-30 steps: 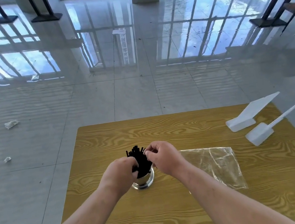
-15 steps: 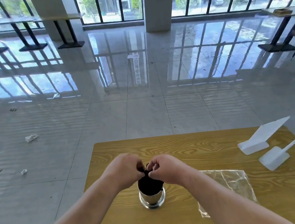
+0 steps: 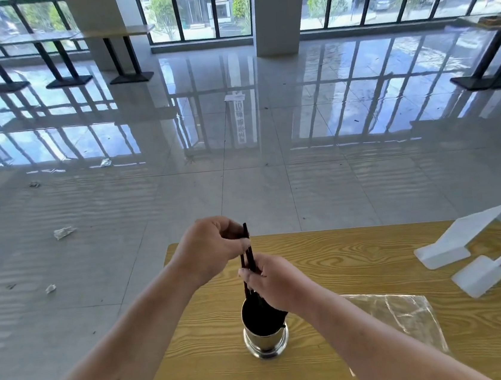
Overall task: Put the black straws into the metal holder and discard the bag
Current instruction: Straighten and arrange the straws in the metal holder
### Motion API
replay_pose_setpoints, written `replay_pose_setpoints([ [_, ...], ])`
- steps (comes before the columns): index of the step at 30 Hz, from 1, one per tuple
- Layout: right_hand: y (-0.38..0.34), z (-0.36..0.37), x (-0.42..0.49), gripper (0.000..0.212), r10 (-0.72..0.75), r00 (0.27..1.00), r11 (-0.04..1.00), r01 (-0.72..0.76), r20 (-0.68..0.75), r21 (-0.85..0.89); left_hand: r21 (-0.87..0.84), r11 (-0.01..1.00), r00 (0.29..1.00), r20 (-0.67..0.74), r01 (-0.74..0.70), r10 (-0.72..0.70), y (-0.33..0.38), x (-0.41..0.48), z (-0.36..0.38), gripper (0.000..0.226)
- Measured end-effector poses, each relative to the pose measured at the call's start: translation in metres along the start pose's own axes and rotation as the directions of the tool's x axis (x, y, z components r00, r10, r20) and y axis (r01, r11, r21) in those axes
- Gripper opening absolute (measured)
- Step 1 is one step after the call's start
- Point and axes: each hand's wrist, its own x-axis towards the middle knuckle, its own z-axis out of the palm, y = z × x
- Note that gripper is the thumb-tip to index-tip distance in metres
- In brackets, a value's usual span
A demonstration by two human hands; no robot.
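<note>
A shiny metal holder [image 3: 266, 342] stands on the wooden table [image 3: 359, 249], with black straws filling its dark top. A few black straws [image 3: 248, 255] stick up well above the holder. My left hand [image 3: 212, 249] pinches their upper ends. My right hand [image 3: 272, 282] grips the same straws lower down, just above the holder's rim. The clear plastic bag [image 3: 398, 316] lies flat and empty on the table to the right of the holder, behind my right forearm.
Two white plastic pieces rest at the table's right side: an angled stand [image 3: 454, 238] and a paddle-shaped scoop [image 3: 483, 272]. Crumpled scraps [image 3: 64, 232] lie on the glossy tile floor to the left. Other tables stand far off.
Both hands were together at the holder's top. Now my left hand has risen, drawing a few straws upward out of the bundle, while my right hand stays low. The camera tilted up.
</note>
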Motion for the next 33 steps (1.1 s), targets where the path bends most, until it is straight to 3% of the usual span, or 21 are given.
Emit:
replay_pose_setpoints([
  [4,-0.008,0.004,-0.002,0.026,-0.019,1.000,0.998,0.020,0.018,-0.051,-0.302,0.952,0.999,0.003,0.050,-0.051,0.001,0.000,0.006,0.020],
  [7,-0.016,0.007,-0.001,0.034,-0.001,1.000,0.996,0.000,0.014,0.089,-0.402,0.910,0.994,0.069,0.101,-0.080,0.000,0.001,0.012,0.026],
  [11,-0.023,-0.001,-0.003,0.037,0.030,0.991,0.942,-0.072,0.133,0.327,-0.320,0.938,0.991,0.062,0.134,-0.120,-0.008,0.002,0.013,0.016],
  [14,-0.024,-0.008,-0.010,0.033,0.063,0.957,0.765,-0.229,0.284,0.602,-0.260,0.953,0.987,0.090,0.152,-0.133,-0.016,0.000,0.014,0.009],
  [16,-0.023,-0.011,-0.011,0.030,0.068,0.940,0.677,-0.290,0.336,0.676,-0.223,0.959,0.983,0.105,0.172,-0.152,-0.019,0.000,0.015,0.014],
  [25,-0.023,-0.014,-0.019,0.031,-0.018,0.922,0.582,-0.304,0.386,0.754,-0.302,0.935,0.982,0.083,0.189,-0.171,-0.018,-0.001,0.015,0.030],
  [33,-0.019,-0.013,-0.021,0.031,-0.016,0.915,0.630,-0.303,0.402,0.715,-0.315,0.932,0.983,0.025,0.182,-0.183,-0.022,-0.003,0.019,0.028],
])
